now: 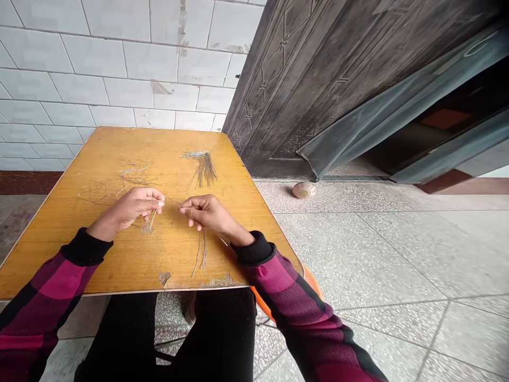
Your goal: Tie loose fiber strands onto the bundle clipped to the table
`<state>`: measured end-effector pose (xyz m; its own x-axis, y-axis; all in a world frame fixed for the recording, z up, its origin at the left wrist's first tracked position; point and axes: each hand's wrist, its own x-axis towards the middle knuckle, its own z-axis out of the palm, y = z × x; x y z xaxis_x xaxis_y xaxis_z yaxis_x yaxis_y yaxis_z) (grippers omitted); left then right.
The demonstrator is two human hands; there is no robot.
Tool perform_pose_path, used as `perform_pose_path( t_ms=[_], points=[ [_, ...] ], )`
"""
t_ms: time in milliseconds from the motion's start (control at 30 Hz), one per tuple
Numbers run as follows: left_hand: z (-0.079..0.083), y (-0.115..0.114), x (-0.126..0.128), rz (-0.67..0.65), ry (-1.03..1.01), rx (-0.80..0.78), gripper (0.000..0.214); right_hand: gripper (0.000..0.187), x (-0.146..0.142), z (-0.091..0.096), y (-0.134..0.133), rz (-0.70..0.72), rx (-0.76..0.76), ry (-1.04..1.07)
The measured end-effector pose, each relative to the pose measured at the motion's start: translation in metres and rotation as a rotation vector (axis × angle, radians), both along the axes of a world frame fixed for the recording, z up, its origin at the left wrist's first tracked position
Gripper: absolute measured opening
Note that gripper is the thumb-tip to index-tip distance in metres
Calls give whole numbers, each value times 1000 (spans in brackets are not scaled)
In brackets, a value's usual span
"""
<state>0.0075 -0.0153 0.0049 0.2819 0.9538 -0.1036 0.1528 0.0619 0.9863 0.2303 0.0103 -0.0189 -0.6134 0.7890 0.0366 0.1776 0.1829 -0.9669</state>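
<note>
Black trousers [170,329] fill the space below the near edge of a yellow wood-veneer table [99,265], and striped magenta-and-black sleeves [59,281] reach over that edge from both sides. Their black cuffs [85,246] lie on the table, which likely steadies the forearms for fine finger work. The left hand [137,207] is curled, its thumb and forefinger pinching a pale wire strand [152,218] that hangs down from the fingertips; so narrow a grip suits something this thin. The right hand [202,212] sits just beside it with its fingers curled inward, thumb and forefinger pressed together at the tips, though this view cannot show whether they hold a strand. Toward the table's far edge lies a bunch of thin wires [204,170], gathered at one silvery end, probably so the strands stay aligned. A looser scatter of strands [123,183] lies beyond the left hand on the table's left half, and a few short strands [202,249] lie just below the right hand, apart from the bunch, perhaps to avoid tangling. Past the table's far side rise a white tiled wall [119,63] and a dark embossed door [302,79], while a small ball [304,190] sits on the speckled floor [358,254] off the table's right corner.
</note>
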Motion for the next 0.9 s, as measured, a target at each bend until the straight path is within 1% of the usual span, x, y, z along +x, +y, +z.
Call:
perform_pose_path(
  t_ms=[100,200,300,400,500,633,733,833,900],
  points=[
    [-6,0,5,123,152,190,18,29,0,1,-3,3,-28,-18],
    [-11,-1,9,192,300,380,19,31,-1,0,-4,14,-40,-25],
    [-12,-2,10,219,412,526,18,32,-1,-2,-3,18,-48,-24],
    [-8,-3,8,204,434,627,16,32,0,-3,-1,32,-59,-11],
    [-5,-3,5,184,442,658,18,33,0,-3,-1,40,-73,12],
    [-4,-2,5,221,450,613,17,32,-1,-2,-2,55,-102,9],
    [-4,-2,7,227,479,595,13,30,-3,-2,-4,103,-112,-10],
    [-3,-3,9,213,485,608,10,28,-5,-2,-7,134,-63,-50],
    [-3,-3,9,188,480,609,11,25,-6,-2,-9,115,25,-85]
  ],
)
